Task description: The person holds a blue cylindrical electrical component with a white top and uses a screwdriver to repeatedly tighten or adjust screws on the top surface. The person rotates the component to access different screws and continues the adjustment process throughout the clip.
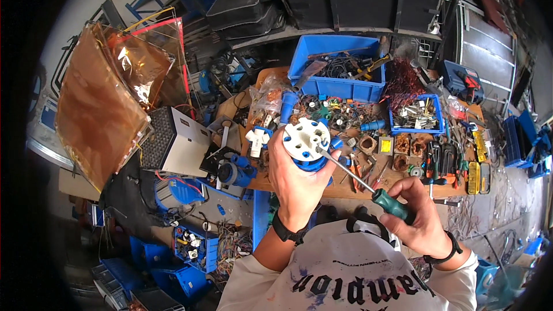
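Note:
My left hand (296, 187) is wrapped round a blue industrial connector with a round white insert (302, 136), held up above the near edge of the workbench. Holes ring the insert's face, which is turned up toward me. In my right hand (425, 222) is a screwdriver (391, 206) with a green handle, my fingers and thumb closed on the grip. Its metal shaft slants up to the left, and the tip meets the white face at its lower right part. Whether the tip sits in a screw is too small to tell.
On the wooden workbench (340, 189) lie pliers and screwdrivers (443, 161), copper windings (402, 144) and blue connector parts (373, 125). A large blue bin (340, 87) and a smaller blue crate (440, 116) stand behind. To the left are a white box (184, 138) and brown sheets (92, 115).

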`<state>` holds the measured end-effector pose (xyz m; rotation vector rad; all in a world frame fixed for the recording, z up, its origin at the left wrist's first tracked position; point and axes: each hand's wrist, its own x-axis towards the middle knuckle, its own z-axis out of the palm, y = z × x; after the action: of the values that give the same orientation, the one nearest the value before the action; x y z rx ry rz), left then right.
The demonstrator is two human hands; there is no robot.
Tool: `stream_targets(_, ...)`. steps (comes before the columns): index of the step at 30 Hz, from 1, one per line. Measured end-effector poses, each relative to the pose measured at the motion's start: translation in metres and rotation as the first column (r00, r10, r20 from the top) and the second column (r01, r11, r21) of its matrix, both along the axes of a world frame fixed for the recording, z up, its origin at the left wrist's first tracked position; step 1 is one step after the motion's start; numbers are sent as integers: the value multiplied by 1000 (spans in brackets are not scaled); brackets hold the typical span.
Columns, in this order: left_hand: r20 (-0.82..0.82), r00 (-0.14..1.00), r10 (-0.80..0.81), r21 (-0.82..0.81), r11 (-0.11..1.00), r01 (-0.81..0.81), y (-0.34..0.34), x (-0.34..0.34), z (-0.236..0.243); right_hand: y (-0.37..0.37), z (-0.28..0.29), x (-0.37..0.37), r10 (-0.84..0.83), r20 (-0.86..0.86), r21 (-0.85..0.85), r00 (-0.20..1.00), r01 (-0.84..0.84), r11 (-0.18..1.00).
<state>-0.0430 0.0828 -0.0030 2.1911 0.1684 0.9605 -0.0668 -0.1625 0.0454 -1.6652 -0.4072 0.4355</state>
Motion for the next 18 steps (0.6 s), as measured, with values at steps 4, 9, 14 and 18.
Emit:
stream_targets(4,-1,1000,5,-31,999,-5,-27,2,6,-26,1,4,-29,93,-65,995,35,997)
stream_targets(9,14,999,36,-4,999,-36,-59,4,10,-62,9,12,62,-12,-115,998,-63,991)
stream_targets(14,-14,998,68,-4,998,-68,-91,-1,11,-87,3,17,78,97,-58,992,-73,996)
stream_targets(18,0,995,99,8,995,-99,-108,-5,13,-105,-3,16,34,149,-72,988,-24,997)
